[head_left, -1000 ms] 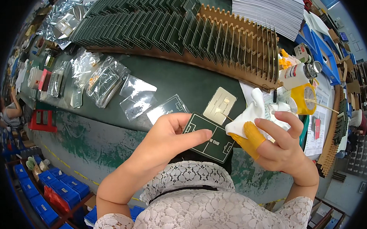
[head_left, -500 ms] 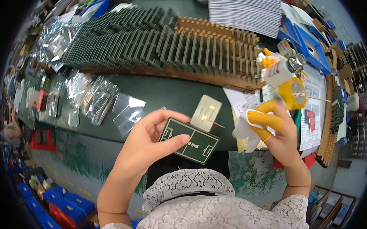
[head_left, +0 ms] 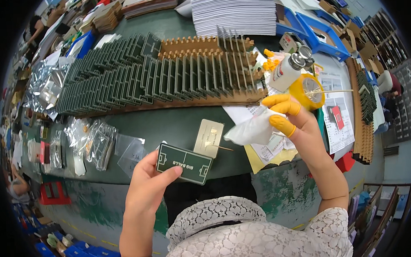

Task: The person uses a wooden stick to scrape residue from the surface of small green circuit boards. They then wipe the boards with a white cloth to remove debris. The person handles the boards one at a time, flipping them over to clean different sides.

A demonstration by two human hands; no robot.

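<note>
My left hand [head_left: 146,182] grips the left end of a dark green card [head_left: 191,161] printed with a white pitch outline, thumb on its face. Yellow finger cots cover the fingertips of my right hand [head_left: 292,118], which pinches a white cloth [head_left: 251,129] above the papers. A cream-coloured card [head_left: 209,135] lies on the table just beyond the green one, with a thin wooden stick [head_left: 223,147] at its lower right. Across the table, rows of similar green cards [head_left: 122,86] stand upright in a notched brown rack [head_left: 189,46].
Right of the rack stand a white bottle with a metal cap [head_left: 285,73] and a yellow tape roll [head_left: 306,92] with a stick in it. Clear plastic bags [head_left: 99,143] lie at left. A stack of white sheets [head_left: 233,14] and blue trays [head_left: 322,40] are at the back.
The view has shifted. My right hand has brought the cloth leftward and turned, so the cloth now hangs toward the green card. My left hand keeps hold of the card, now less tilted.
</note>
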